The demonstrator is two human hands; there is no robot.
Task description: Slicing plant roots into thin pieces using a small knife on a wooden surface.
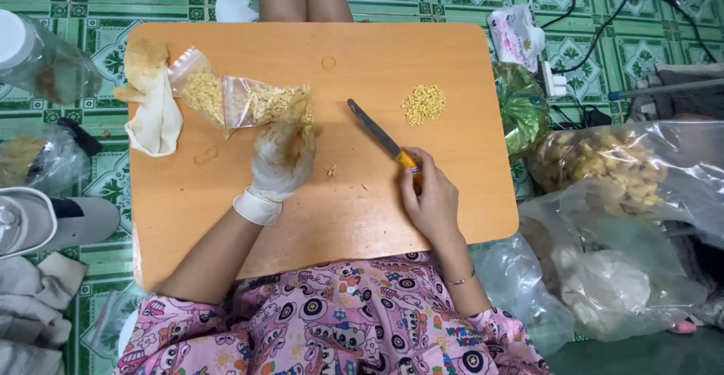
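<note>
Open board [422, 58] between knife [375, 131] and far edge, save a small yellow pile [424, 104] to the right. Near edge bare in front of both hands. Left side crowded: two plastic bags [241, 100], spare glove [154, 107]. Beyond right edge, bulky bags [603, 164] on floor.

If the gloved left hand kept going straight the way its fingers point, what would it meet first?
The left hand points up the table, away from the person. Its fingertips already sit at the clear bag of yellow pieces, so that bag comes first; whether they touch it is unclear. Beyond lies bare orange tabletop.
</note>
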